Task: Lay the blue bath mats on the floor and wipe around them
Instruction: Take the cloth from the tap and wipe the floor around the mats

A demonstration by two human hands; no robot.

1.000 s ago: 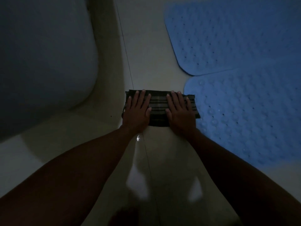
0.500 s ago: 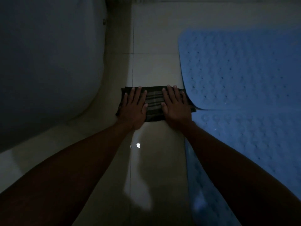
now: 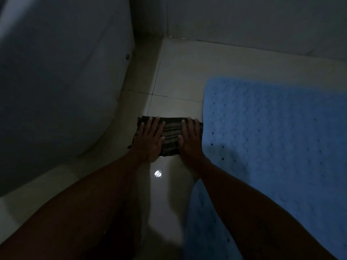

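Note:
A dark striped cloth (image 3: 171, 136) lies flat on the pale tiled floor (image 3: 178, 76), against the left edge of a blue bath mat (image 3: 272, 137) with small holes. My left hand (image 3: 149, 139) presses palm-down on the cloth's left half, fingers spread. My right hand (image 3: 190, 139) presses on its right half, beside the mat's edge. More blue mat (image 3: 204, 228) shows under my right forearm; I cannot make out a seam between mats in the dim light.
A large white rounded fixture (image 3: 56, 81) fills the left side, leaving a narrow strip of floor between it and the mat. The wall (image 3: 244, 19) meets the floor just beyond. A bright reflection (image 3: 157, 173) shines on wet-looking tile behind the cloth.
Both hands have slid the cloth forward along the mat's left edge toward the far wall. The wall and the floor corner have come into view.

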